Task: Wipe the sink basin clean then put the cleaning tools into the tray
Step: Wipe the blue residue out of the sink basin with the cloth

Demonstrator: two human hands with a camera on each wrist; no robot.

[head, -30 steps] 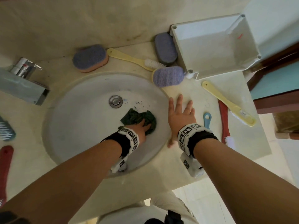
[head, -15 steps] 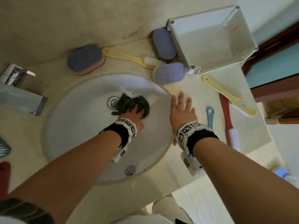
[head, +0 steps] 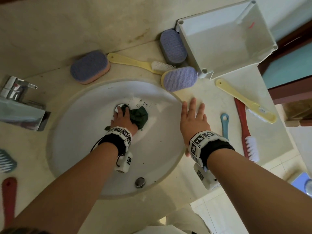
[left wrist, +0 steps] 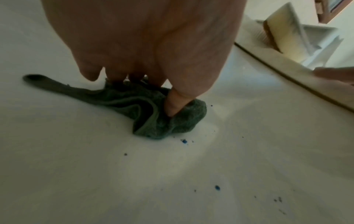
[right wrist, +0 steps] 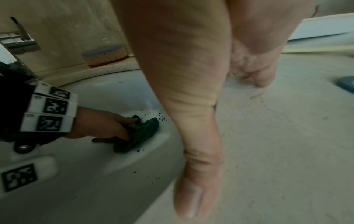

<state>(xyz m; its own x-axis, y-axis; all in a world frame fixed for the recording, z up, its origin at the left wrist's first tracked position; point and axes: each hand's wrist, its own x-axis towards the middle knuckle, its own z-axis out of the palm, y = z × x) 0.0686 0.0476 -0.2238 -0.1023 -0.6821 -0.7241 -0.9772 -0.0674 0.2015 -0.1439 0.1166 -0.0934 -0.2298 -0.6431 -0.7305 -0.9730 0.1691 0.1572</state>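
My left hand (head: 122, 118) is down in the white sink basin (head: 81, 135) and grips a crumpled dark green cloth (head: 139, 115) right beside the drain (head: 118, 105), which it partly covers. The left wrist view shows the thumb and fingertips of the left hand (left wrist: 145, 95) dug into the cloth (left wrist: 153, 115). My right hand (head: 193, 119) lies flat, fingers spread, on the counter at the basin's right rim and holds nothing. Dark and blue specks (head: 143, 103) dot the basin. The white tray (head: 219, 46) stands at the far right.
Three purple scrub sponges (head: 90, 66) (head: 173, 46) (head: 179, 78) and a yellow brush (head: 140, 64) lie behind the basin. On the right lie another yellow brush (head: 244, 100), a red brush (head: 245, 130) and a blue handle (head: 224, 125). The faucet (head: 18, 102) is at the left.
My left hand has dragged the cloth from the basin's right side up and leftward to the drain. The right hand has stayed flat on the counter.
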